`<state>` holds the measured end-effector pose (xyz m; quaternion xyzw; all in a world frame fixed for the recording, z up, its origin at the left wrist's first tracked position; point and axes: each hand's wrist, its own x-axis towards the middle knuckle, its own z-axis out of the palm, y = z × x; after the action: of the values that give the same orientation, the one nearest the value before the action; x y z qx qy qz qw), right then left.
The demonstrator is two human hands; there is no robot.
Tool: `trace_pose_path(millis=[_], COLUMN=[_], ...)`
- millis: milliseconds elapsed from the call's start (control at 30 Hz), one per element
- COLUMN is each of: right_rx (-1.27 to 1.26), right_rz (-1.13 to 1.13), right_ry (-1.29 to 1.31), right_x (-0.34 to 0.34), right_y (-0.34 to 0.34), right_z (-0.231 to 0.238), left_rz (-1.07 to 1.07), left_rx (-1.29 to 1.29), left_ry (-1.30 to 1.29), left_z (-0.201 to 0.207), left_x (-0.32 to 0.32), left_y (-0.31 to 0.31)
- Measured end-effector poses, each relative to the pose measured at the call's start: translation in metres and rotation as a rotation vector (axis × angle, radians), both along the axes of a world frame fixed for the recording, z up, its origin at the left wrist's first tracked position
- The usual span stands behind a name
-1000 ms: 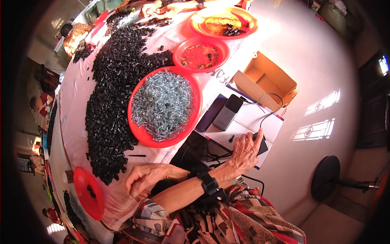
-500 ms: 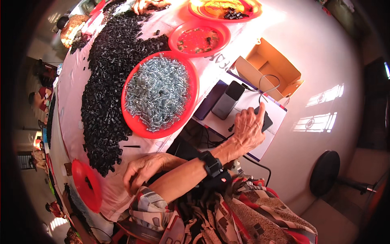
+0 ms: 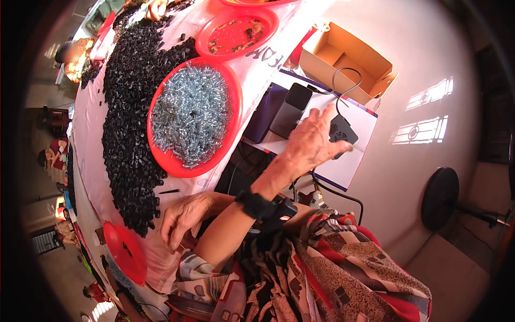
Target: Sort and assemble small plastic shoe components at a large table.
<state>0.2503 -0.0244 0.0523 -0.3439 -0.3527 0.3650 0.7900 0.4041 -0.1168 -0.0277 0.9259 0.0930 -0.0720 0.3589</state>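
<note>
My left arm reaches across to the right, over my right forearm, with a dark band on its wrist. My left hand (image 3: pixel 308 142) is open, thumb and fingers apart, beside a small black device (image 3: pixel 342 132) with a round grille and a cable. Its fingers partly overlap the device; I cannot tell whether they touch. A dark phone-like slab (image 3: pixel 292 110) lies left of it on a white sheet or board (image 3: pixel 354 161). My right hand (image 3: pixel 185 219) is by the table edge at lower left, fingers loosely bent and apart, holding nothing I can see.
A red basin (image 3: pixel 236 145) of clear, shiny small pieces stands beside a heap of small black tubular parts (image 3: pixel 129 123). More red basins (image 3: pixel 268 27) (image 3: pixel 140 263) flank them. An open cardboard box (image 3: pixel 348 59) stands behind the device. A round black stool seat (image 3: pixel 440 198) is at right. Other people sit at far left.
My left hand has drawn back from the black device and its fingers have spread, so more of the grille shows. The whole view has shifted slightly. My right hand stays by the table edge.
</note>
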Motion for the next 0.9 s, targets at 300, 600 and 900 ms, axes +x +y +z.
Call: trace_pose_path(millis=[300,600,900], right_rx=[-0.068,-0.025,0.225], right_rz=[-0.065,0.081,0.512], right_ry=[-0.049,-0.286,-0.688], right_x=[-0.029,-0.039,-0.076], right_y=[-0.03,-0.041,0.044], right_z=[0.006,-0.006,0.043], left_rz=[0.31,0.263,0.325], left_rx=[-0.326,-0.812,-0.72], left_ry=[-0.391,-0.791,-0.839], left_z=[0.108,0.118,0.148], left_x=[-0.103,-0.238,-0.334], left_y=[0.041,0.058,0.079])
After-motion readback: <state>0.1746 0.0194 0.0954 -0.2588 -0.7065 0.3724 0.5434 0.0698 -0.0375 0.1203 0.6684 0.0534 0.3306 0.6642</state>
